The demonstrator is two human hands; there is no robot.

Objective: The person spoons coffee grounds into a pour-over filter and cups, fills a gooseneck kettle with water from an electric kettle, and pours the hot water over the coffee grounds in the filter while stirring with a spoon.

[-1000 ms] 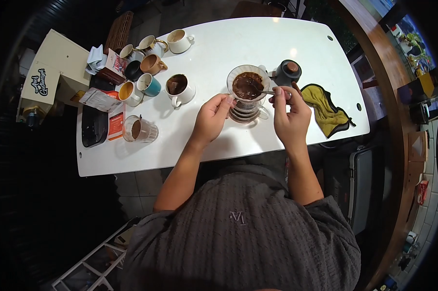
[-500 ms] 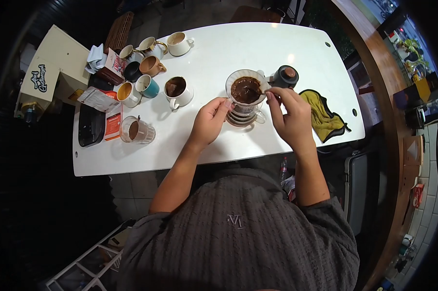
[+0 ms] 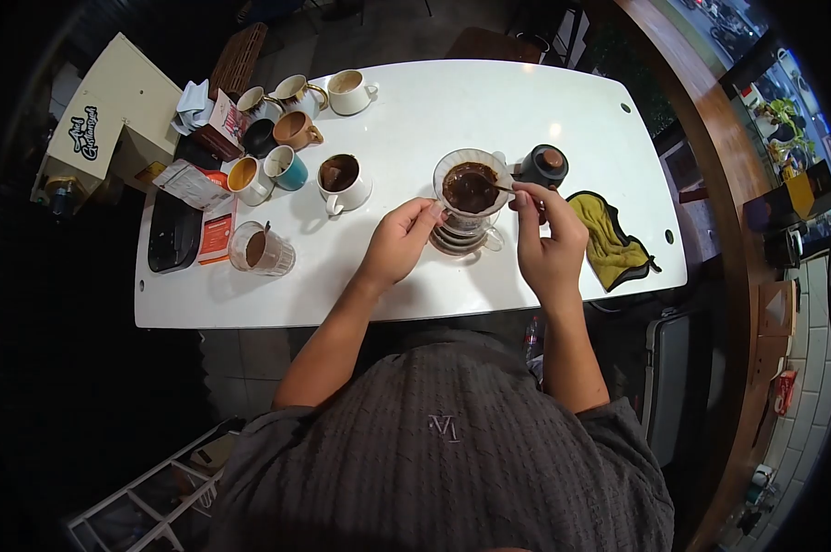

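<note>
A clear dripper (image 3: 446, 173) holding dark wet coffee grounds (image 3: 469, 189) rests on a glass server (image 3: 459, 242). My left hand (image 3: 404, 241) pinches the dripper's near left edge between thumb and fingers. From the right, my right hand (image 3: 551, 237) grips the handle of a spoon (image 3: 502, 189), whose tip is down in the grounds. Behind my right hand stands a dark round-topped container (image 3: 545, 166). A white mug (image 3: 345, 184) with dark contents is left of the dripper.
Several mugs, one of them teal (image 3: 287, 169), stand at the table's (image 3: 415, 110) back left. A ribbed glass (image 3: 264, 250) with brown contents is near the front left, beside a black tray (image 3: 173, 230). A yellow-green cloth (image 3: 611, 241) lies at the right.
The spoon has moved within the grounds, and my right hand has shifted with it. My left hand has stayed on the dripper. The whole view has tilted slightly.
</note>
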